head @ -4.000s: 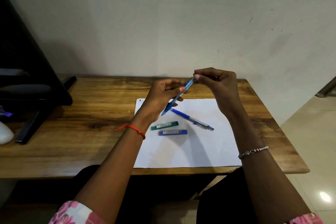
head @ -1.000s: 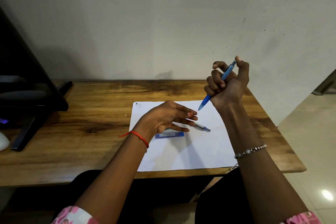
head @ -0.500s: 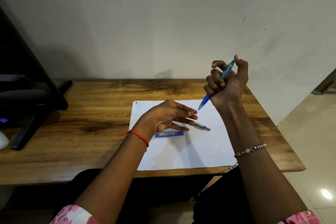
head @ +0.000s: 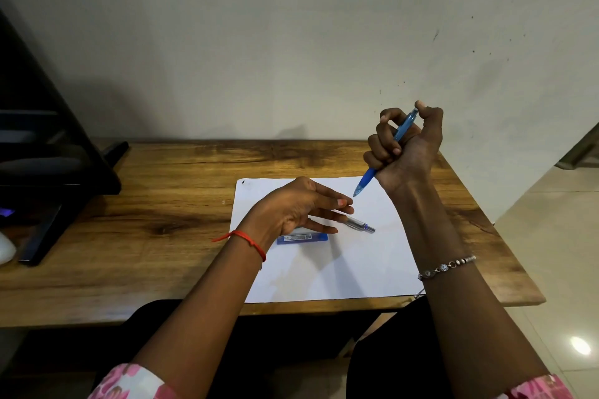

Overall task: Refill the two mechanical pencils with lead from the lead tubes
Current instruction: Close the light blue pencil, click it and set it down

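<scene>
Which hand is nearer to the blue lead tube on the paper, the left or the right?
Left. The left hand hovers just above the blue lead tube, partly hiding it; the right hand is raised to the right, gripping the light blue mechanical pencil.

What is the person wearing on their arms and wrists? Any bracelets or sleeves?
The left hand has a thin red thread tied round its wrist, with a loose end sticking out. The right hand has a slim silver bracelet of small beads, with a little chain dangling. Both arms are bare up to pink sleeves with a white flowery print, near the elbows.
</scene>
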A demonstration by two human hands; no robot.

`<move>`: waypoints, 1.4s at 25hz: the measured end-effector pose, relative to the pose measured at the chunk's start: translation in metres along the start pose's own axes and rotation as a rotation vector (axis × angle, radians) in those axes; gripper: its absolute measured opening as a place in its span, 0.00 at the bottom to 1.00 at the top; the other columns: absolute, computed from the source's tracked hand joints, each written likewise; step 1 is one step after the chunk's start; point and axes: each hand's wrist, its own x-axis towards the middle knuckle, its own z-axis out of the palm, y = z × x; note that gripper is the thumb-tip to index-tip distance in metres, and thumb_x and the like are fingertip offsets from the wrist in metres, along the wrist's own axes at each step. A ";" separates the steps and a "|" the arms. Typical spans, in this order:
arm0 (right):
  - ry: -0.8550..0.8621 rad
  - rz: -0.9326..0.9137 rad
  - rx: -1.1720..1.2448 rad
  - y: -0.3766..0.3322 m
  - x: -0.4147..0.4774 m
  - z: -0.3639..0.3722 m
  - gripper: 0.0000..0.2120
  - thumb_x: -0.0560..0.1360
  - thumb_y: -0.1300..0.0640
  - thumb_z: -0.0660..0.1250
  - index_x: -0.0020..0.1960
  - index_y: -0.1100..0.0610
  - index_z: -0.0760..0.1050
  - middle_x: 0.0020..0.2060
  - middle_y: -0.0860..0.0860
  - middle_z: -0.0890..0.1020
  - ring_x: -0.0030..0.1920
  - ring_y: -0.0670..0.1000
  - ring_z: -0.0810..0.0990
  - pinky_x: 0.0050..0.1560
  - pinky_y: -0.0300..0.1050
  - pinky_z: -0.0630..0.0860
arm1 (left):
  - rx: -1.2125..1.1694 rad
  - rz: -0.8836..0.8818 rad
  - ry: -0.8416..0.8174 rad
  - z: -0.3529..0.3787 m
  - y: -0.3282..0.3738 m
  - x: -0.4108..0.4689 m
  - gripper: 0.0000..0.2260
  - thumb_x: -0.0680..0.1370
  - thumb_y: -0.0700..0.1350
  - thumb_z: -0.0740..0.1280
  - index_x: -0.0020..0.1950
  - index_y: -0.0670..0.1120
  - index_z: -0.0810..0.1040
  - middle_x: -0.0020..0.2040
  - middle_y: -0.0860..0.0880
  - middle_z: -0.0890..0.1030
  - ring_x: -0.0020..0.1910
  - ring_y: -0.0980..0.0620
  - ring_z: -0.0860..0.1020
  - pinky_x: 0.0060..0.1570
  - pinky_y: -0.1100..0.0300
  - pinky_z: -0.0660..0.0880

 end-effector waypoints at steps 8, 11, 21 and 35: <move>0.009 0.004 -0.010 0.000 0.001 0.000 0.25 0.76 0.44 0.50 0.30 0.57 0.73 0.17 0.46 0.58 0.20 0.44 0.53 0.24 0.33 0.51 | 0.027 -0.004 0.000 0.000 0.000 0.000 0.08 0.75 0.36 0.66 0.53 0.39 0.80 0.45 0.45 0.84 0.42 0.51 0.83 0.43 0.56 0.81; 0.015 0.005 -0.012 0.000 0.000 0.000 0.25 0.76 0.45 0.50 0.29 0.56 0.73 0.16 0.46 0.59 0.19 0.44 0.54 0.25 0.33 0.51 | 0.023 -0.003 -0.007 0.001 0.000 0.000 0.08 0.75 0.36 0.66 0.52 0.39 0.80 0.45 0.46 0.84 0.41 0.52 0.83 0.42 0.57 0.81; -0.002 -0.004 -0.009 -0.002 0.001 0.001 0.26 0.76 0.45 0.49 0.27 0.57 0.70 0.16 0.46 0.58 0.19 0.44 0.54 0.23 0.32 0.51 | 0.022 0.003 -0.012 0.001 -0.001 0.003 0.07 0.75 0.36 0.66 0.50 0.40 0.81 0.44 0.46 0.84 0.38 0.53 0.83 0.42 0.56 0.81; 0.040 -0.033 0.060 -0.006 0.002 -0.001 0.27 0.76 0.44 0.48 0.24 0.57 0.67 0.16 0.46 0.57 0.18 0.44 0.53 0.23 0.32 0.50 | 0.045 0.002 -0.011 0.001 -0.003 0.003 0.10 0.75 0.31 0.62 0.50 0.40 0.81 0.44 0.47 0.84 0.38 0.54 0.83 0.38 0.60 0.82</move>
